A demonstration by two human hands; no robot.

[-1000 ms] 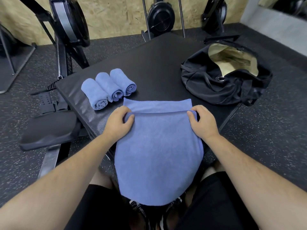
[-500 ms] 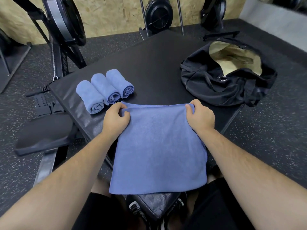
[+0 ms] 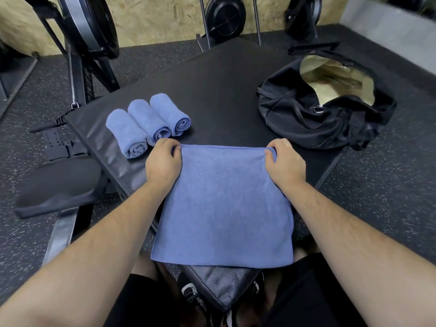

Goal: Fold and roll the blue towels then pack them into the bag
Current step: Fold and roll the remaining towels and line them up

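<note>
A folded blue towel point(image 3: 224, 206) lies flat on the near corner of the black padded platform point(image 3: 212, 86). My left hand point(image 3: 162, 164) pinches its far left corner and my right hand point(image 3: 284, 164) pinches its far right corner, both with curled fingers. Three rolled blue towels point(image 3: 146, 123) lie side by side on the platform, just beyond my left hand. The black bag point(image 3: 323, 109) sits open at the platform's right side, its beige lining showing and nothing visible inside.
A rowing machine's seat and rail point(image 3: 59, 185) stand left of the platform, with fan-wheel machines point(image 3: 224, 17) along the back wall. Speckled rubber floor point(image 3: 389, 185) surrounds the platform. My knees and shoes point(image 3: 191, 291) are under the near corner.
The near half of the towel, which hung over the platform's corner, has been brought up onto the far half. Both hands now hold the matched far corners a little farther away.
</note>
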